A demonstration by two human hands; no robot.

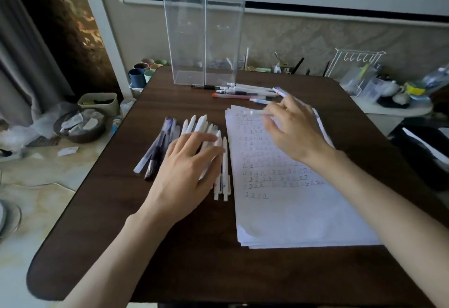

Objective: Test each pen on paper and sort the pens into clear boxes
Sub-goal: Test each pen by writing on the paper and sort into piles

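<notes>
Two bare forearms come in from the bottom edge, over a dark wood table (170, 259). The left hand (187, 161) is palm down with its fingers straight and spread, lying flat on a bunch of white pens (194, 123), not gripping any of them. Those pens lie side by side, long axis running away from the person, tips fanned toward the far-left and clicker ends poking out under the wrist. A few dark pens (158, 147) sit just left of them, angled the same way.

The right hand (296, 130) hovers over the top of the paper (291, 210), wrist bent and fingers curled. It's pinching a clear pen (255, 113), pretty blurry, that lies roughly crosswise and sticks out to the left of the fingertips. The paper is a loose stack right beside the white pens, with rows of small tally-like marks on it.

Further back, more pens (243, 92) lie crosswise near the far edge. Just behind them two tall clear boxes (204, 40) stand upright, touching each other. Off the far-left corner there's a cluster of cups (143, 71).
</notes>
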